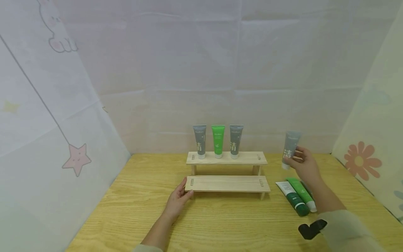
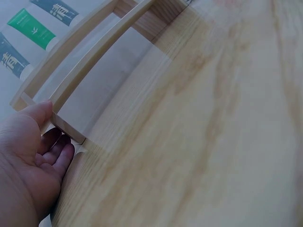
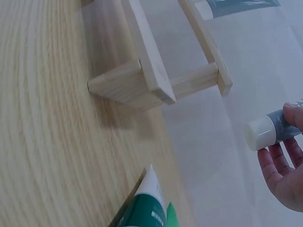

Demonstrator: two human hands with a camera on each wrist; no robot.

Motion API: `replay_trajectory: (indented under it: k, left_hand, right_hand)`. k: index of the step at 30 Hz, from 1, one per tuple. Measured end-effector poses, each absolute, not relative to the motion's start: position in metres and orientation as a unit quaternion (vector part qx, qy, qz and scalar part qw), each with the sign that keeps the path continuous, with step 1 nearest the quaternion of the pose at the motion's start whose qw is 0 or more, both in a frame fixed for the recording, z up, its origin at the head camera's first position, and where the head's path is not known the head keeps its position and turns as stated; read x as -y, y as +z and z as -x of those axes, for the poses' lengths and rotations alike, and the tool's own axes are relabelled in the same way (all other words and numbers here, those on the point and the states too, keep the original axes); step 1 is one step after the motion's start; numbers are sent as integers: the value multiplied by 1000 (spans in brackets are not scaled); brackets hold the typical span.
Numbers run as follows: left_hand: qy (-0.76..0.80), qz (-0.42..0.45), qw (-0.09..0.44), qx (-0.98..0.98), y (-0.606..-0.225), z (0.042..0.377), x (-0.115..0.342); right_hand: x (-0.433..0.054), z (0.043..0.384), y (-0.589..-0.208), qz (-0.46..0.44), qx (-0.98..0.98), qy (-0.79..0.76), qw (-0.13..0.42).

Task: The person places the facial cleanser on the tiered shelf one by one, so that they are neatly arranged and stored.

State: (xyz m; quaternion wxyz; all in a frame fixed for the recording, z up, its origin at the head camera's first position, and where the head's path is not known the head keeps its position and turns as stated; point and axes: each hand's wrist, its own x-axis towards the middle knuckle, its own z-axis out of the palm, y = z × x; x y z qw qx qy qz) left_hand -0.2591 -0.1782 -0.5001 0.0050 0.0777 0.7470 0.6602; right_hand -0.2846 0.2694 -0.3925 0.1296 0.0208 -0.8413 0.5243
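The right hand [image 1: 308,168] pinches a grey tube [image 1: 291,144] low, near its white cap, thumb against fingers; the tube hangs in the air, cap down, leaning a little right, well apart from the boards. The left hand [image 1: 177,202] holds the left end of the near board [image 1: 226,183], which sits lower and bears no tube. On the far board [image 1: 249,158], a left grey tube [image 1: 200,140], a green tube [image 1: 218,140] and a right grey tube [image 1: 236,140] stand on their caps. At right on the table [image 1: 126,217] lie a white-and-green tube [image 1: 292,196] and a second green tube [image 1: 301,193], side by side. To stand the held tube well, I would straighten it, set its cap down flat and let go slowly, the left hand bracing the board.
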Motion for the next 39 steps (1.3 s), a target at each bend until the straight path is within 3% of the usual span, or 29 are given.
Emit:
replay_trajectory:
  k: [39]
  left_hand:
    - [667, -79, 8, -741, -502, 259, 178]
  right_hand:
    - [-180, 329, -380, -46, 805, 586, 77]
